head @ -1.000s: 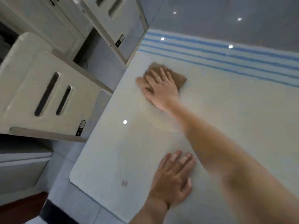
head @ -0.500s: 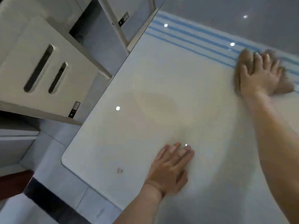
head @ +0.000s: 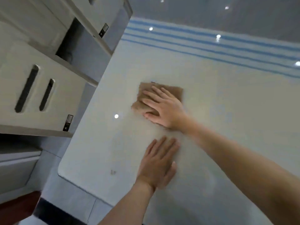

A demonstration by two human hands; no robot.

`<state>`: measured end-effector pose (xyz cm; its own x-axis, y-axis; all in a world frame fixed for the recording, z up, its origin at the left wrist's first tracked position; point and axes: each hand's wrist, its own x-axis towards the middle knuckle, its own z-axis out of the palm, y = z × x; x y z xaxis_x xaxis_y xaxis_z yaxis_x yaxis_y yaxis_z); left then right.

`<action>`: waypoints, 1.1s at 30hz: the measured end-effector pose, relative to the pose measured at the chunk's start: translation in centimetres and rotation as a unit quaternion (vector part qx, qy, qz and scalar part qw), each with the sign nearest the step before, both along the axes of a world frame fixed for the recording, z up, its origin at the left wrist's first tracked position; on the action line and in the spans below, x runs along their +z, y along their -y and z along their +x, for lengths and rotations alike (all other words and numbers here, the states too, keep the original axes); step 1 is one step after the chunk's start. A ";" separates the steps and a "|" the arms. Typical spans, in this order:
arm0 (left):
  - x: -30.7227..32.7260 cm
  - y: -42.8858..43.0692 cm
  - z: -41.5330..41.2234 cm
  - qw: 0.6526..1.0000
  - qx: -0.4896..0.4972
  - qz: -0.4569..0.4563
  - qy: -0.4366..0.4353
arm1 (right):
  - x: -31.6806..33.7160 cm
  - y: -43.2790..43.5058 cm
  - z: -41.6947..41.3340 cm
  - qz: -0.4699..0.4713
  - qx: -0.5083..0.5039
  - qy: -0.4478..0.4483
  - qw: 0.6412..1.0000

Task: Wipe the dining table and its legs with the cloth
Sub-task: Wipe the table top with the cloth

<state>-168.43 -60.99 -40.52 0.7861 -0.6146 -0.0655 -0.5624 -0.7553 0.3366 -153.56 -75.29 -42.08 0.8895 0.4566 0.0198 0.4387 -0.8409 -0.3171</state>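
Observation:
A glossy white dining table [head: 97, 143] with blue stripes along its far side fills most of the view. A brown cloth [head: 173, 91] lies flat on it near the left edge. My right hand [head: 164, 108] presses flat on the cloth with straight, spread fingers. My left hand [head: 159, 163] rests flat on the bare tabletop just in front of it, fingers straight and holding nothing. The table's legs are hidden.
Two white chairs with slotted backs [head: 37, 95] stand close along the table's left edge. The rounded near-left table corner [head: 62, 172] lies above a grey tiled floor [head: 68, 200]. A small mark [head: 113, 172] sits on the tabletop near that corner.
My right hand has swept the cloth back from the far right, by the blue stripes, to the left side of the table. My left hand has stayed in place.

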 end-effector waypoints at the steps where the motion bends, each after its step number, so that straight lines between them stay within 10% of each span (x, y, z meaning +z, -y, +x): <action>1: -0.1 0.0 0.1 1.000 -0.001 -0.002 0.002 | 0.1 3.7 -0.5 -0.009 -0.054 0.006 0.998; 7: 0.0 0.3 0.2 1.000 0.011 -0.023 0.011 | 1.7 24.4 -6.4 -0.035 -0.418 -0.032 0.907; 11: 0.0 0.3 0.1 1.000 0.016 -0.017 -0.003 | 1.8 22.4 -14.7 -0.033 -0.548 -0.046 0.835; 19: 0.1 0.3 0.0 1.000 0.011 -0.006 -0.002 | 2.4 -0.3 -28.6 -0.014 -0.416 -0.046 0.908; 33: 3.0 -8.2 3.9 0.998 -0.038 -0.058 0.008 | 2.5 -2.5 -29.9 -0.049 -0.440 -0.063 0.894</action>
<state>-164.58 -52.76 -37.50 0.7367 -0.6759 0.0210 -0.6230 -0.6664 0.4095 -183.49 -72.80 -39.58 0.8976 -0.4276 -0.1070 -0.4408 -0.8692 -0.2241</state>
